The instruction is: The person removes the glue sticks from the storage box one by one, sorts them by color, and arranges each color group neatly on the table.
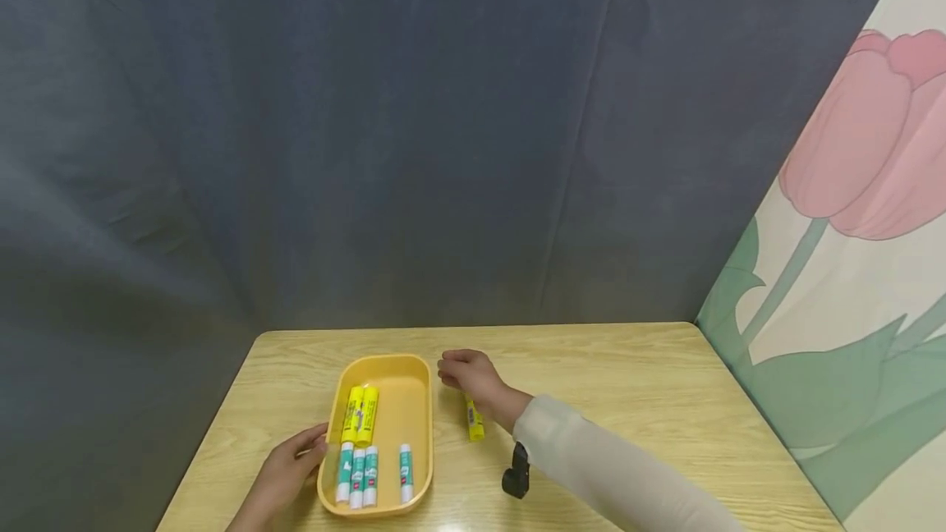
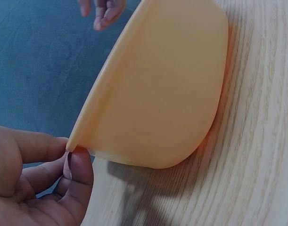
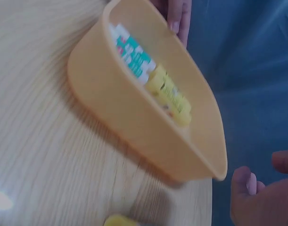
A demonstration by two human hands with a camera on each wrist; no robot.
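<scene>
Pinching the rim of the tray point(image 1: 431, 433), the left hand point(image 1: 287, 468) sits at the lower left of the head view. Inside the tray, two yellow sticks point(image 1: 369, 415) lie side by side at its left; below them are three teal sticks point(image 1: 358, 479), and a fourth teal stick point(image 1: 406, 474) lies apart at the lower right. The right hand point(image 1: 476, 376), its fingers loosely bent, is just right of the tray, near its top end. A loose yellow stick point(image 1: 475, 423) lies below that hand on the surface point(image 1: 628, 384), partly covered by it. A dark curtain point(image 1: 414, 146) fills the top, a tulip panel point(image 1: 850, 269) the right edge.

In the left wrist view, thumb and forefinger grip the tray's rim at lower left; fingertips of the right hand show at the top.

In the right wrist view, the tray slants across the middle, sticks within. The right hand, lower right, has thumb and fingers apart with nothing visible between them. A blurred yellow end shows at the bottom edge.
</scene>
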